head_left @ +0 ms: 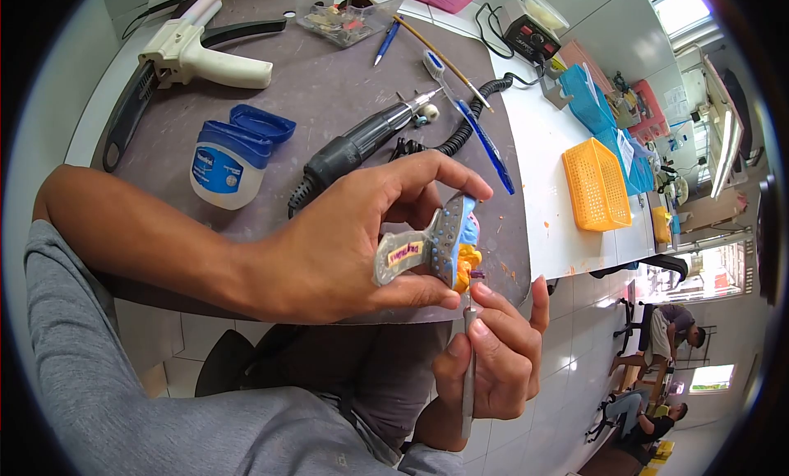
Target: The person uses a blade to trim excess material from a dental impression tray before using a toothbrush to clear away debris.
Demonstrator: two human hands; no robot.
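Observation:
My left hand point(337, 238) is closed around a perforated dental impression tray point(445, 244), index finger on its upper edge and thumb below. The tray's clear handle point(401, 256) bears a handwritten label and points back toward the palm. Orange and light-blue impression material point(467, 256) fills the side facing away from the palm. Pinched upright in my right hand point(497, 353) is a slim metal hand tool point(469, 369). Its tip meets the lower edge of the orange material, beside a small purple bit point(477, 274); the exact tip shape is hidden.
Beyond my hands lie a black handpiece point(353, 147), a blue toothbrush point(485, 147), a blue-lidded jar point(228, 170) and a dispensing gun point(205, 57). A clear box point(345, 20) stands at the back. An orange basket point(593, 184) sits rightward. Two people are farther off.

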